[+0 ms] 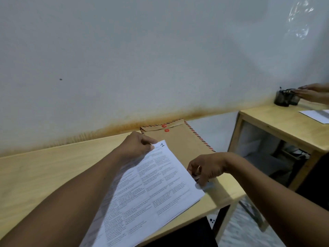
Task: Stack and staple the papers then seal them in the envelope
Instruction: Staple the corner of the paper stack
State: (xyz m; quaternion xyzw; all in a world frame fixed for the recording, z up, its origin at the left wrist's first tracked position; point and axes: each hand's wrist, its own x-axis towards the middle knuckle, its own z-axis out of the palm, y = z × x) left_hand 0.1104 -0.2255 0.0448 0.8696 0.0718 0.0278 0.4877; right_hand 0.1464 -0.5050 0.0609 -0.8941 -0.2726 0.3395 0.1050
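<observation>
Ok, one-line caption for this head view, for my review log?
Left hand pinches a corner of the papers while the right hand grips what looks like a stapler at their edge; envelope behind.

soft, dim light. the wall (124, 50) looks grey-blue, with a shiny patch (300, 20) top right. the table (35, 175) edge bends. everything is a little blurry.

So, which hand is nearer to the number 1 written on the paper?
Left. The left hand pinches the paper at the corner just beside the number 1; the right hand grips a stapler at the paper's side edge, farther down.
</observation>
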